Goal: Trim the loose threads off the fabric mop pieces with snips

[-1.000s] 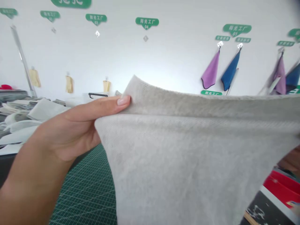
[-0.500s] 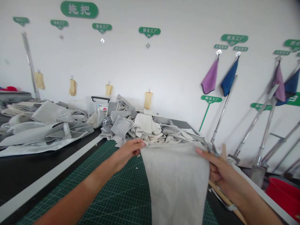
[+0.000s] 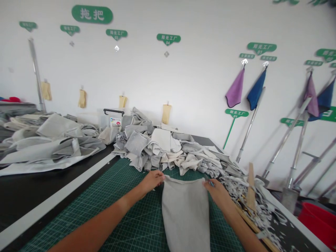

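A light grey piece of cloth (image 3: 185,210) lies lengthwise on the green cutting mat (image 3: 126,217), reaching from my hands toward me. My left hand (image 3: 152,181) pinches its far left corner with closed fingers. At the far right corner, my right hand (image 3: 216,190) grips the cloth too, and a small bluish thing I cannot make out shows at its fingers. Just beyond both hands lies a heap of grey and cream cloth pieces (image 3: 162,147).
A second pile of grey fabric (image 3: 47,145) covers the black table at left, near a clear box with a black handle (image 3: 112,117). Wooden sticks (image 3: 250,187) and cloth scraps lie at right. Metal poles (image 3: 294,140), hanging cloths and a red bin (image 3: 319,222) stand by the wall.
The cloth, held up close to my face a second ago, has been lowered and stretched away from me onto the mat. Both hands moved forward and down with it.
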A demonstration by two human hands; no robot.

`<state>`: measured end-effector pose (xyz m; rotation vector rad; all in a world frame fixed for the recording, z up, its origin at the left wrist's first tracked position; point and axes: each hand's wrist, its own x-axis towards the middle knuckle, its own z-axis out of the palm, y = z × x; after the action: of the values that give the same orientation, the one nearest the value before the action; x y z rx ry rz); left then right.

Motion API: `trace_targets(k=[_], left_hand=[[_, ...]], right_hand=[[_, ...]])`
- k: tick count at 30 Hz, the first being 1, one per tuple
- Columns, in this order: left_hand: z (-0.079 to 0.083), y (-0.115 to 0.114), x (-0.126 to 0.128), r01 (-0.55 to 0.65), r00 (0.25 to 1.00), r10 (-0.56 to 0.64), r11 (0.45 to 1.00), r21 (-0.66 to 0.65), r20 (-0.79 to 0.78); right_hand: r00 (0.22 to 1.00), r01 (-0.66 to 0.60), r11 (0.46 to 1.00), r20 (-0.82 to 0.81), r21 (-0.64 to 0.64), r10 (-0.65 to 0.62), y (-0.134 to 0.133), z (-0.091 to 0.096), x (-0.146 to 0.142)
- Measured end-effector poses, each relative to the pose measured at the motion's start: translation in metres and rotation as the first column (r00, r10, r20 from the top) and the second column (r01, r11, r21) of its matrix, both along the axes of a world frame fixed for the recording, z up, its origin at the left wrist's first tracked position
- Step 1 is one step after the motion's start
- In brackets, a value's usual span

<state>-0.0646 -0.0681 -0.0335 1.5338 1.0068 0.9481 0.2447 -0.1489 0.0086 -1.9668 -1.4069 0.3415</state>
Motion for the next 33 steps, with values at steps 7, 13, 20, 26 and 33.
trace_targets(k=[7,13,20,26,33], left_hand=[[-0.005,0.013,0.033,-0.126,0.989,0.118,0.988,0.086,0.090],[-0.013,0.007,0.039,-0.043,0.998,0.032,0.967,0.252,0.048],[-0.015,0.005,0.035,0.009,1.000,0.000,0.944,0.330,-0.029],[-0.012,0.003,0.033,0.037,0.998,-0.021,0.943,0.331,-0.055],[-0.008,-0.001,0.031,0.081,0.997,-0.082,0.942,0.326,-0.009]], right_hand=[[0.980,-0.096,0.993,0.181,0.072,0.082,-0.002,0.026,-0.063],[0.914,-0.382,0.916,0.196,0.121,0.355,0.007,-0.012,-0.113],[0.930,-0.368,0.914,0.077,0.173,0.360,0.015,-0.038,-0.108],[0.921,-0.377,0.900,-0.020,0.219,0.390,0.028,-0.047,-0.103],[0.908,-0.406,0.874,0.008,0.266,0.419,0.030,-0.047,-0.101]])
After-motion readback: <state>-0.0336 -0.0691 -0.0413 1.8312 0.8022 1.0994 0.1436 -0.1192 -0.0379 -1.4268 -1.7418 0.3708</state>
